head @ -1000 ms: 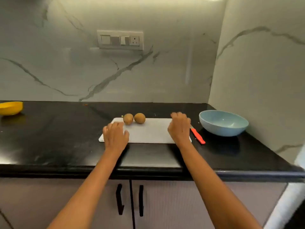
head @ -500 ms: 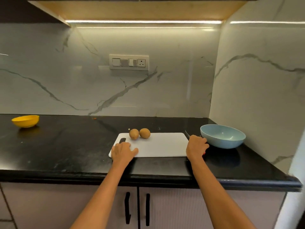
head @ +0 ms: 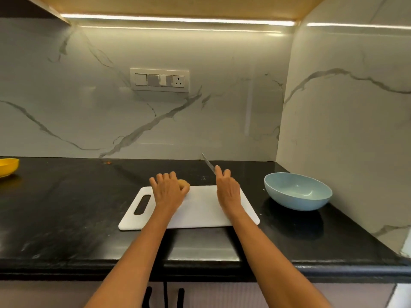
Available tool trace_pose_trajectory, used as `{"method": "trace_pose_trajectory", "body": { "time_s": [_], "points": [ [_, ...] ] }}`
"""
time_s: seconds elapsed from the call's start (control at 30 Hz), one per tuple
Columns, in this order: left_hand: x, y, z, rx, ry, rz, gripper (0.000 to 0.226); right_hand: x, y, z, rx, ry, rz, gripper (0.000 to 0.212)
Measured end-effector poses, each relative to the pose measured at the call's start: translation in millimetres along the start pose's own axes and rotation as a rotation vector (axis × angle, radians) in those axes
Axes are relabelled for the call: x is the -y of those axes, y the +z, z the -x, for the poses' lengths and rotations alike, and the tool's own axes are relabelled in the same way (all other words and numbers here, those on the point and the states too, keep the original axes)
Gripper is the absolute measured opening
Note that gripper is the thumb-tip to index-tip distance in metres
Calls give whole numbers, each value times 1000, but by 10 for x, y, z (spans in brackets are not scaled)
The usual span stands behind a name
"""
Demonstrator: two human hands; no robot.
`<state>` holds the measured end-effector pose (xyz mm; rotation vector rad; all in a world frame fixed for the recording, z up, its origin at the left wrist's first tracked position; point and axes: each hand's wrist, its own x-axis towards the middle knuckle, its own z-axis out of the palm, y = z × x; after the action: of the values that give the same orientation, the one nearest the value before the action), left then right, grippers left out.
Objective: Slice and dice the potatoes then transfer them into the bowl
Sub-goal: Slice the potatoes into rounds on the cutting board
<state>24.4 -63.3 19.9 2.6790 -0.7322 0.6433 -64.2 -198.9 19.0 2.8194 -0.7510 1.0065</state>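
While left hand (head: 168,192) covers potato (head: 184,184), knife (head: 208,163) handle hidden.

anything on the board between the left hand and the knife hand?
No. Head view: only bare white cutting board between the left hand, over a potato, and the right hand holding the knife.

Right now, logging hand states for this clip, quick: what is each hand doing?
Left hand: on a potato at the cutting board; fingers curl over it.
Right hand: holding the knife, blade pointing up and away.
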Motion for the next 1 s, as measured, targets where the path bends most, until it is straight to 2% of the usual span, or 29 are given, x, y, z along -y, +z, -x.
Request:
{"method": "trace_pose_trajectory", "body": {
  "time_s": [0.07,0.2,0.37,0.47,0.57,0.63,0.7,0.8,0.9,1.0],
  "points": [
    [-63,126,-55,7,34,-102,49,-31,39,-32,-30,37,-25,38],
    [-134,183,-130,27,98,-208,44,47,36,-5,26,115,-95,24],
    [-135,119,-2,45,270,-102,46,60,11,48,97,148,-116,19],
    [-152,12,185,55,378,107,65,53,-56,108,128,184,-171,16],
    [-104,-4,328,154,318,493,65,29,-181,200,135,221,-230,16],
    [-109,11,409,201,264,611,53,-9,-240,272,174,212,-233,19],
    [-119,4,472,187,230,655,42,-19,-266,330,211,199,-235,20],
    [-127,-20,497,191,190,710,48,16,-330,452,229,202,-243,25],
    [-136,-45,504,209,142,718,53,60,-408,580,216,186,-234,41],
    [-140,-48,509,197,140,730,51,133,-474,707,181,167,-194,41]
  ]
}}
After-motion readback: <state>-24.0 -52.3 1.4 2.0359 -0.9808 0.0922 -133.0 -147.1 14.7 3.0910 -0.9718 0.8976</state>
